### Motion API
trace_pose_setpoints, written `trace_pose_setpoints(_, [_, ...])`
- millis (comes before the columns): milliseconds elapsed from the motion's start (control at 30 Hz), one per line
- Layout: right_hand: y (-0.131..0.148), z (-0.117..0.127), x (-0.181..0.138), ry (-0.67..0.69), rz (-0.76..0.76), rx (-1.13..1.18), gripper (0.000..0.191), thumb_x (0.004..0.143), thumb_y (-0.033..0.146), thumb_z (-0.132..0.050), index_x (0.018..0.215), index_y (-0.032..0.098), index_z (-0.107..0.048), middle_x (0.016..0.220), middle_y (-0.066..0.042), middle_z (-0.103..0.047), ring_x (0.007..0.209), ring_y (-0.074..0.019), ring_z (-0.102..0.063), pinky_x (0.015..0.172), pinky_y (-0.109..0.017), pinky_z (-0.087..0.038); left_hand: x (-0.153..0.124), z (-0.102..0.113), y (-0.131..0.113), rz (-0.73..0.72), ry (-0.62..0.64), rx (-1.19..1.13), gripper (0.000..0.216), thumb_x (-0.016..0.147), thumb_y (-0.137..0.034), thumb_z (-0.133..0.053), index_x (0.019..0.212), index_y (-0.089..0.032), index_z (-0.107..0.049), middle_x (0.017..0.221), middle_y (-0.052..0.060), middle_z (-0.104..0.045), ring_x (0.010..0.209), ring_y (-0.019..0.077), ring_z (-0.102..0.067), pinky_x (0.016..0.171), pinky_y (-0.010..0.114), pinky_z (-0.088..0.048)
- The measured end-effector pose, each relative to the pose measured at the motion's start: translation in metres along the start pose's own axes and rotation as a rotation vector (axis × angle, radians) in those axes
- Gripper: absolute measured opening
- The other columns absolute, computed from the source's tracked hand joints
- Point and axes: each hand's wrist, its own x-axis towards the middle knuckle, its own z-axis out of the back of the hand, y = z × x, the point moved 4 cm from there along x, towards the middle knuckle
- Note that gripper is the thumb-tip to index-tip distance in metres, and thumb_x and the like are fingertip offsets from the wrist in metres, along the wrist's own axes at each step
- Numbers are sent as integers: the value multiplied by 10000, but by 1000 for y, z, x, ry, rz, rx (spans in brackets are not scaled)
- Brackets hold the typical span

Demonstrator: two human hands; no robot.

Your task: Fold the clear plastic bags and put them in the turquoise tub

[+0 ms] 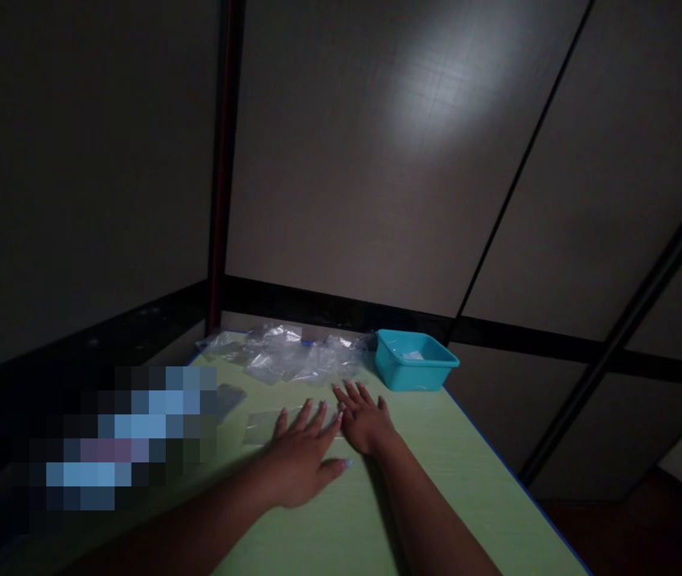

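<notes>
both hands pressed flat on a clear bag (pixel 260 426) on the green table (pixel 449 480).
left hand (pixel 302 464) lies palm down, fingers spread over the bag, and right hand (pixel 366 420) sits just beside it at the bag's right end, fingers splayed too. neither one is clasping anything. the bag lies flat, mid-table. behind it there's a heap of crumpled clear bags (pixel 281 356), and a teal tub (pixel 416 364) stands at the far right edge.
</notes>
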Motion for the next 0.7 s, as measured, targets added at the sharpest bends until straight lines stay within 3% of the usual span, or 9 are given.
trace_pose_setpoints(300, [0,2,-2,0,9,16,462,886,427,-51,1345,396,-8,1442,86,5,1312,-194,31,995,-527,-66,-9,8,-4,214,-27,-6,658,771,-669,-216,1348,-364,-130,1443,40,-52,1273,376,79,881,696,21])
trace_pose_setpoints(533, [-11,3,-4,0,-55,-19,459,885,419,-62,1338,411,14,1440,93,9,1309,-200,60,982,-557,-15,-5,6,8,193,-74,19,679,780,-665,-182,1360,-313,-144,1441,66,-78,1297,319,30,951,629,-14])
trace_pose_setpoints(700, [-30,3,-6,39,-135,-27,464,884,426,-68,1338,406,24,1441,83,25,1307,-217,62,970,-577,-23,-3,4,16,249,-85,47,742,766,-682,-193,1372,-258,-123,1434,118,-77,1286,350,29,966,602,-41])
